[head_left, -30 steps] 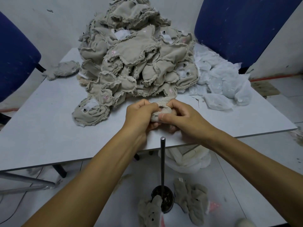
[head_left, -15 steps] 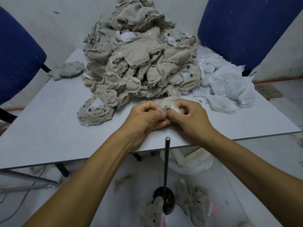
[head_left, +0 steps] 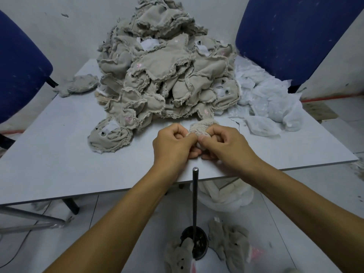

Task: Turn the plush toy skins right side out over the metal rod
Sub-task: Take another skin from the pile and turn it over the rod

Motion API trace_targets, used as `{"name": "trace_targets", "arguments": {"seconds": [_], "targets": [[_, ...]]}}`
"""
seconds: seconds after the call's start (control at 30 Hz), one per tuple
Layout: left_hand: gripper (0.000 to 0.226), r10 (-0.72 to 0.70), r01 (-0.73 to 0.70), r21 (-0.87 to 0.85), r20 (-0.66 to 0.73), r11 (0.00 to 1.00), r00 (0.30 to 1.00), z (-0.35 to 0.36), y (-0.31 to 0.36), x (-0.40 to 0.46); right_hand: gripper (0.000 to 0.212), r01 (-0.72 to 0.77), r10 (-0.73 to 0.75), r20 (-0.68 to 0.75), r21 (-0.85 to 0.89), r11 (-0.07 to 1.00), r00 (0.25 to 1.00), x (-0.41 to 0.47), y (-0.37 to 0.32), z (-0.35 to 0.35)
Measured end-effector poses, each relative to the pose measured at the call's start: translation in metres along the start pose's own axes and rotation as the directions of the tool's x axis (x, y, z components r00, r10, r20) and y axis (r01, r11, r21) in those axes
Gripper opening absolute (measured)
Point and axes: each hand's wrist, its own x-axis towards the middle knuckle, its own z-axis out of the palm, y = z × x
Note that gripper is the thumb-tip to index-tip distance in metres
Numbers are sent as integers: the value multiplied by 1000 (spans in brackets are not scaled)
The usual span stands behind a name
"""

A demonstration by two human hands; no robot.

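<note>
Head cam looking down at the table (head_left: 59, 154), and both hands are bunched up right together near its front edge, knuckles almost touching. The left hand (head_left: 173, 142) has its fingers curled in tight, thumb pressed against the little plush skin (head_left: 201, 128) they're both working on. The right hand (head_left: 224, 142) is doing the same from the other side, fingers tucked under and thumb pinching the fabric. So both are clamped on that one piece, which sits just above the tabletop between them. Most of it is buried in the grip, only a fuzzy beige lump pokes out on the far side of the fingers, so I honestly can't tell which way its long axis runs.

Metal rod (head_left: 195, 209) stands straight up from a round dark base (head_left: 197, 243) on the floor, its tip just below the hands and in front of the table edge. Not touching the skin.

Behind the hands there's a big pile of inside-out skins (head_left: 167, 75), raw seams showing, taking up the middle of the table. White gauzy fabric (head_left: 266, 101) is heaped to the right of it. Finished furry skins (head_left: 232, 245) lie on the floor beside the rod base, and there's a blue chair (head_left: 291, 36) on the far right and another blue chair (head_left: 19, 66) on the left.
</note>
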Motion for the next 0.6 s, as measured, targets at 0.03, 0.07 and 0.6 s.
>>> {"name": "trace_targets", "arguments": {"seconds": [0.03, 0.07, 0.6], "targets": [[23, -22, 22, -20, 38, 1000, 999, -3, 1, 1, 22, 10, -12, -31, -53, 999, 999, 1, 0, 1], [25, -47, 54, -60, 101, 997, 994, -7, 2, 3, 22, 17, -25, -66, -114, 993, 998, 1, 1, 3], [18, 324, -312, 349, 22, 884, 946, -25, -4, -3, 15, 52, -41, 86, -123, 991, 995, 3, -4, 3]]}}
